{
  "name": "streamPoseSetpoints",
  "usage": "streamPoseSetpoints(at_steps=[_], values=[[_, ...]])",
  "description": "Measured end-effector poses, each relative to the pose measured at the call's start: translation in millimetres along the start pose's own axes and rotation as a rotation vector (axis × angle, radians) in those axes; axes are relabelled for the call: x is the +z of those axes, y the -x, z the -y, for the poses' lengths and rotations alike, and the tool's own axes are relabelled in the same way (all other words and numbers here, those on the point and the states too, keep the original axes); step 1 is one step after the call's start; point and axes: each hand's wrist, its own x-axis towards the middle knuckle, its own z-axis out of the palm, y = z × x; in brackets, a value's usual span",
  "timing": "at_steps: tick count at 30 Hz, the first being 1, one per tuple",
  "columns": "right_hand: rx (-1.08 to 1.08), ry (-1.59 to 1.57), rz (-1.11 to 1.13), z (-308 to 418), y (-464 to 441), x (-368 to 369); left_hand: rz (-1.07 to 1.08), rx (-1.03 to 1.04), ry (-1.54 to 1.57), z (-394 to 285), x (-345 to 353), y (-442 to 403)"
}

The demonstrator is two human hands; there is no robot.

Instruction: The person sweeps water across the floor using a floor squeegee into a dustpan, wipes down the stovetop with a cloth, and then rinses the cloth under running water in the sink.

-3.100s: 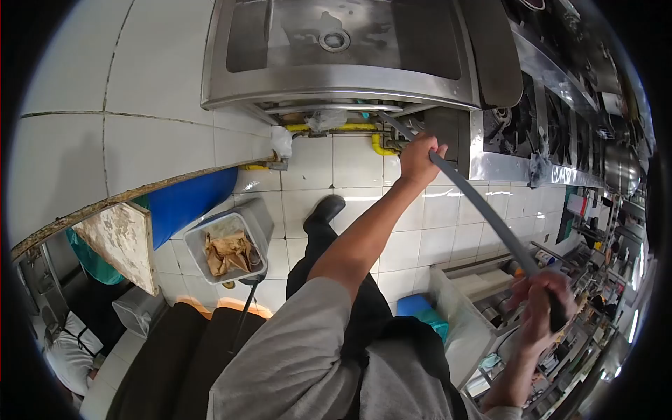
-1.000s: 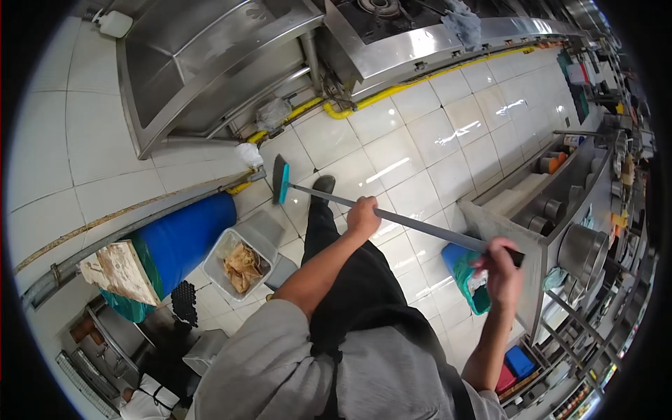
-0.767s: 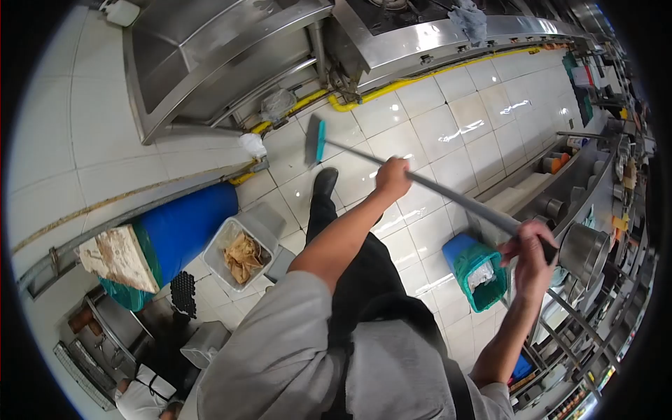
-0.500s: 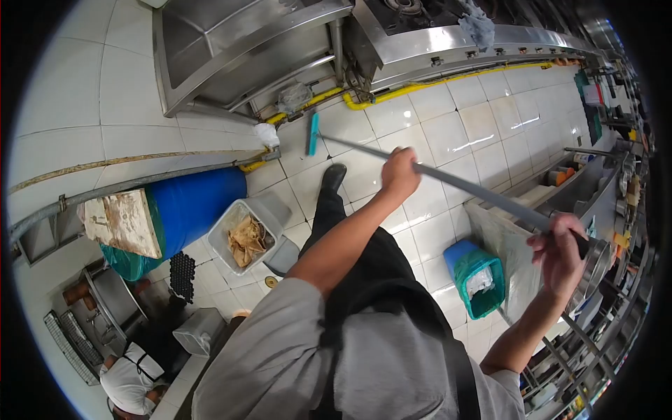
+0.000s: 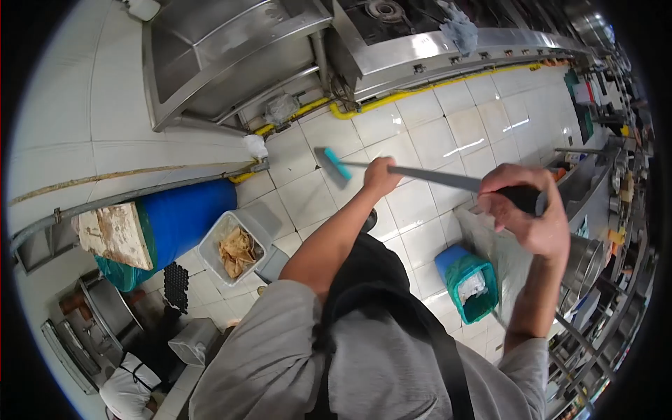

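Observation:
A long grey-handled floor squeegee (image 5: 437,178) slants across the view, its teal head (image 5: 337,164) low over the white floor tiles; whether it touches them I cannot tell. My left hand (image 5: 382,175) is closed around the lower part of the handle. Higher up and nearer the camera, my right hand (image 5: 535,217) curls round the dark end grip (image 5: 516,198). One dark boot (image 5: 370,221) shows just below my left hand.
A grey bin (image 5: 227,246) with brown paper and a blue barrel (image 5: 189,218) stand at left. A green-lined bin (image 5: 470,280) is at right. The steel sink (image 5: 231,63) and stove (image 5: 420,52) line the far side. Another person (image 5: 129,385) is at lower left.
The squeegee head has come off the floor area by the sink leg, nearer to me, and turned diagonal. My right hand has moved up and left, closer to the camera.

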Motion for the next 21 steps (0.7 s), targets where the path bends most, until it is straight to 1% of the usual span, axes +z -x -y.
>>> streamPoseSetpoints(at_steps=[1, 2, 4, 6, 7, 8, 9, 10, 11, 12, 14, 16, 18, 19, 20, 21], values=[[-0.108, 0.088, -0.034, 6, -6, -2, -0.104, 0.083, 0.021, -10, 0, -14], [-0.216, 0.175, -0.068, 12, -10, -4, -0.165, 0.068, 0.042, -24, -3, -26], [-0.184, 0.238, 0.014, 46, -27, -21, -0.307, 0.013, 0.146, -55, -12, -38], [-0.138, 0.265, 0.068, 81, -38, -36, -0.39, 0.073, 0.22, -72, -18, -41], [-0.075, 0.309, 0.02, 101, -39, -36, -0.431, 0.108, 0.254, -79, -23, -41], [-0.203, 0.305, 0.026, 104, -42, -38, -0.365, 0.132, 0.283, -82, -28, -37], [-0.337, 0.298, 0.035, 99, -46, -41, -0.209, 0.08, 0.412, -96, -48, -20], [-0.474, 0.29, 0.045, 93, -53, -40, -0.255, 0.226, 0.097, -76, -44, -26], [-0.454, 0.285, -0.023, 89, -62, -33, -0.103, 0.258, 0.064, -63, -59, -26], [-0.35, 0.449, -0.011, 101, -70, -26, 0.018, 0.319, 0.004, -64, -93, -23], [-0.187, 0.404, 0.066, 111, -100, -18, 0.213, 0.143, 0.442, -89, -183, -20], [-0.098, 0.307, -0.031, 105, -110, -18, 0.205, 0.256, 0.626, -90, -292, -59], [-0.073, 0.143, -0.202, 101, -114, -12, -0.041, 0.231, 0.744, -102, -416, -98], [-0.072, 0.168, -0.226, 91, -115, -22, -0.243, 0.18, 0.817, -102, -471, -130], [-0.048, 0.167, -0.279, 91, -120, -24, -0.43, 0.191, 0.868, -89, -521, -170], [-0.024, 0.163, -0.331, 91, -125, -26, -0.596, 0.152, 0.9, -71, -571, -211]])
